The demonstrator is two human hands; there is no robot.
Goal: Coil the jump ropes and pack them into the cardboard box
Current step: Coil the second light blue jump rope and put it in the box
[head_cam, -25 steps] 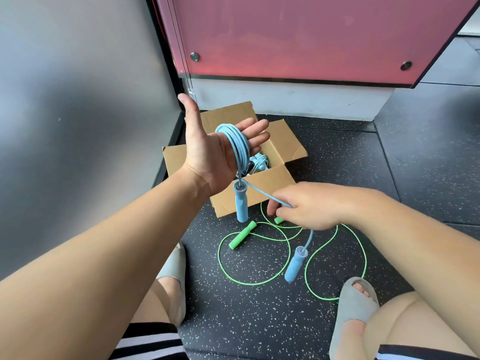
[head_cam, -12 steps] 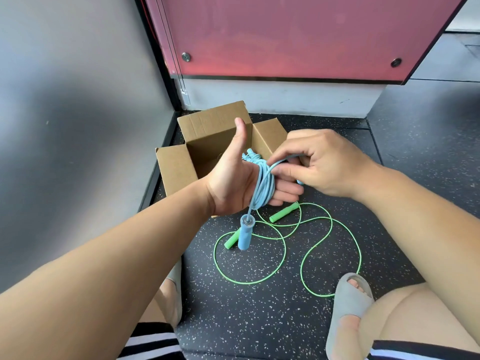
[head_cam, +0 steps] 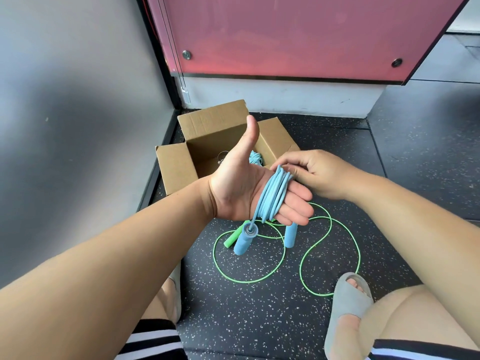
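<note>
Coil nearly done. Blue rope [head_cam: 272, 196] is now wound fully round the flat, open fingers of the left hand [head_cam: 241, 193], thumb up; a second ago a free length trailed to the floor [head_cam: 259, 320]. Both blue handles [head_cam: 242, 242] dangle beneath that hand. Right hand [head_cam: 319, 175] pinches the coil's top strands. Likely next: slip it off into the cardboard box [head_cam: 176, 170] behind, which already holds another blue coil [head_cam: 255, 158]. Green rope [head_cam: 231, 239] lies loose on the floor, uncoiled.
</note>
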